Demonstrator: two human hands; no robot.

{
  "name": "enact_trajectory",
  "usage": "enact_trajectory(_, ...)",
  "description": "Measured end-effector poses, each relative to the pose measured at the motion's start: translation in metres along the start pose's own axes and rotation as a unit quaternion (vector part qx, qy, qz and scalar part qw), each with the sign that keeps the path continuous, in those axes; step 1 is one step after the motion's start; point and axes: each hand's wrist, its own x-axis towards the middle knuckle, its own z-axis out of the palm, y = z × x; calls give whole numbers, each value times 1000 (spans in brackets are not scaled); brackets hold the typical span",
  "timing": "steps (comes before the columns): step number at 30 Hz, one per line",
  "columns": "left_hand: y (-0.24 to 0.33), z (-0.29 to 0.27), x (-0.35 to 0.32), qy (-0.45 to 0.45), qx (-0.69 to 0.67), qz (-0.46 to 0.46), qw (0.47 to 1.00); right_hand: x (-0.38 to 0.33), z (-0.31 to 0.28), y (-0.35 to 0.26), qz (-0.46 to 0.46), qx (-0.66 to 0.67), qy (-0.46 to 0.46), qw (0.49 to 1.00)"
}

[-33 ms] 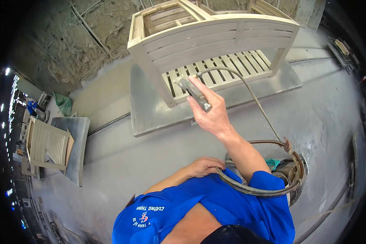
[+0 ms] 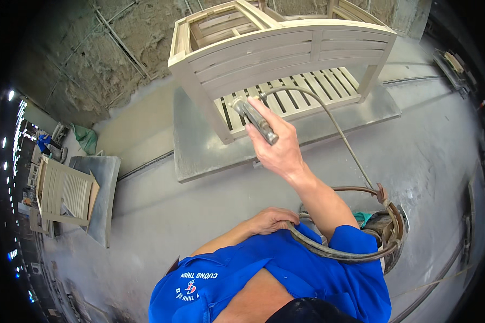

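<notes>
Head view, nearest first: blue short-sleeved shirt [image 2: 285, 274] at the lower edge. Left hand [image 2: 272, 219] just above it, fingers curled round a loop of thick dark rubber hose [image 2: 334, 253] against the chest. Right hand [image 2: 277, 148] stretched forward, closed firmly on the grip of a slim grey metal spray gun [image 2: 256, 119], nozzle aimed at the seat slats ahead. Thin grey line [image 2: 339, 134] arching from the gun back toward the coil.

To the right, ringed by the hose loops, a round dark pot [image 2: 385, 231] on the floor; teal cloth [image 2: 364, 217] at its rim, contents otherwise hidden.

Farther out, a pale cream slatted wooden bench [image 2: 285, 48] upright on a flat grey metal plate [image 2: 210, 156]. Back rail, arms and slats look evenly pale, so probably well along; which parts are freshly covered and which remain, impossible to tell.

Far left, a second pale slatted chair [image 2: 64, 191] beside another grey plate [image 2: 105, 183].
</notes>
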Motion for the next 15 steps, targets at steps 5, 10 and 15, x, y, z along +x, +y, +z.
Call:
enact_trajectory(5,-7,-10,49,-10,-24,-21,999,40,-50,8,6,8,59,998)
enact_trajectory(10,-12,1,93,-24,-10,-17,1000,50,-137,25,78,-39,90,992)
enact_trajectory(15,-13,10,143,-59,-8,-15,998,75,-244,53,14,-127,192,973)
